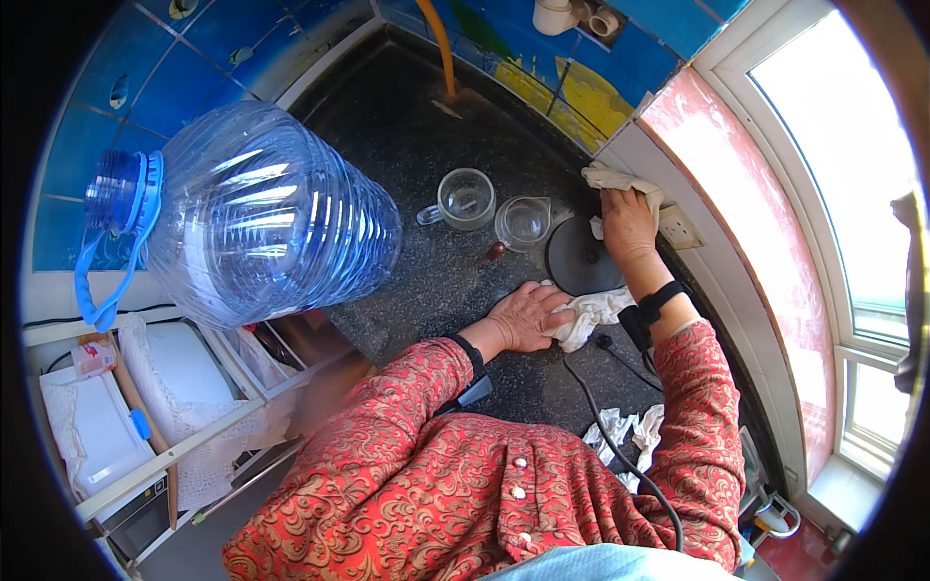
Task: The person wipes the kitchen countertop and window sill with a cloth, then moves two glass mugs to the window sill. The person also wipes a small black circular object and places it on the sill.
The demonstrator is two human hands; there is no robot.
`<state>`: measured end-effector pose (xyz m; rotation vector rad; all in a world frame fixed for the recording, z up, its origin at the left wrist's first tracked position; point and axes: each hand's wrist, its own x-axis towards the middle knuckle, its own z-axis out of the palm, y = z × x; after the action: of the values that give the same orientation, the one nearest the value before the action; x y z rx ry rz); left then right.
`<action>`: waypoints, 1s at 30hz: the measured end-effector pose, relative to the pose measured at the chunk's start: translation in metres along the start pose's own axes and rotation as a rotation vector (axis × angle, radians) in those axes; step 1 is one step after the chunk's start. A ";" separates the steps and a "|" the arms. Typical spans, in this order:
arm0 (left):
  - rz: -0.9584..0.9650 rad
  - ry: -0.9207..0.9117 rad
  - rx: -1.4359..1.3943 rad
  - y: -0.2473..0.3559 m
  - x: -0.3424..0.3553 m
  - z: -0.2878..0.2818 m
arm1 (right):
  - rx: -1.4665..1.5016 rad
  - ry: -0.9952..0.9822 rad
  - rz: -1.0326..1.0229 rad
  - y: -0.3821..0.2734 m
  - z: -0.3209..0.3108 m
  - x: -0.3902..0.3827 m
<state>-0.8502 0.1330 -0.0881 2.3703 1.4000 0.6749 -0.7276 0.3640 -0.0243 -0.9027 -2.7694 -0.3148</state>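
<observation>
My right hand (628, 225) grips a folded cream cloth (620, 180) against the ledge above the wall socket (679, 225). Beneath it, a round black base (573, 257) sits on the dark speckled counter (426, 281). My left hand (523, 320) lies on the counter with fingers spread, its fingertips touching a crumpled white cloth (596, 312) below the base. Left of the base are a glass mug (465, 198), a small glass pitcher (523, 223) and a small brown object (496, 251) that I cannot make out. A black cord (581, 387) runs down toward me.
A large clear plastic water bottle (271, 218) with a blue handle lies at left, above a white rack (165, 387) with appliances. An orange hose (441, 53) reaches the back corner. White pipe fittings (554, 17) are on the tiled wall. A window (823, 194) is at right; more crumpled tissues (625, 436) lie near me.
</observation>
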 end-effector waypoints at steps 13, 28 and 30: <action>-0.010 0.003 0.020 0.000 0.005 0.006 | -0.070 -0.003 0.175 -0.024 0.009 0.023; 0.053 0.057 0.105 -0.002 0.011 0.012 | 2.522 0.567 0.825 -0.023 -0.151 -0.198; 0.066 0.072 0.127 -0.002 0.011 0.011 | 2.592 0.689 0.786 -0.036 -0.160 -0.221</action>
<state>-0.8412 0.1437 -0.0959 2.5231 1.4394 0.7152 -0.5536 0.1705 0.0647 -0.4505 -0.3518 1.8775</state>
